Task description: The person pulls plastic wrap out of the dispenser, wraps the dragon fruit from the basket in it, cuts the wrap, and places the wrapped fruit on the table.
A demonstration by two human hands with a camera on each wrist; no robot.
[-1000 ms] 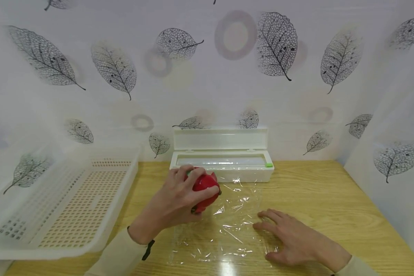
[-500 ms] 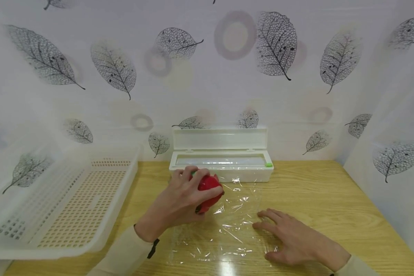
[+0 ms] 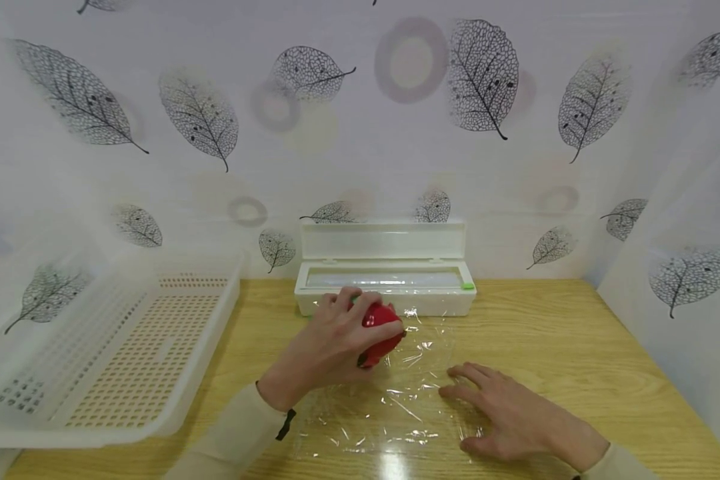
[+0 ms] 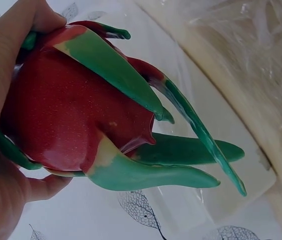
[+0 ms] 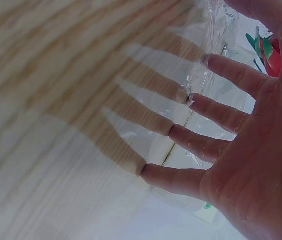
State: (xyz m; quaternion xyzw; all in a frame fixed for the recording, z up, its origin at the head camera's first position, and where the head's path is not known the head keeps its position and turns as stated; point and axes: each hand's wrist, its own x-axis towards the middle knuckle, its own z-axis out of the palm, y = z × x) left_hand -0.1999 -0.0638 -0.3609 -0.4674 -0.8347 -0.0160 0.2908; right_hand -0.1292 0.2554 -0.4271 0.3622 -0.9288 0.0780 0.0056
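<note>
My left hand [image 3: 330, 340] grips a red dragon fruit [image 3: 381, 333] with green scales, holding it over the far left part of a clear sheet of cling film [image 3: 390, 400] spread on the wooden table [image 3: 576, 347]. In the left wrist view the dragon fruit [image 4: 71, 115] fills the frame, fingers [image 4: 6, 60] curled round it. My right hand [image 3: 504, 413] lies flat with spread fingers on the film's right side. The right wrist view shows those straight fingers [image 5: 205, 145] on the crinkled film [image 5: 215, 30].
A white cling film dispenser box [image 3: 387, 277] stands with its lid up at the back of the table, just beyond the fruit. A white perforated plastic basket [image 3: 114, 353] sits at the left. Leaf-patterned walls close in behind and on the right.
My left hand has carried the dragon fruit to the right and a little farther back, over the film. The right hand has stayed flat in place.
</note>
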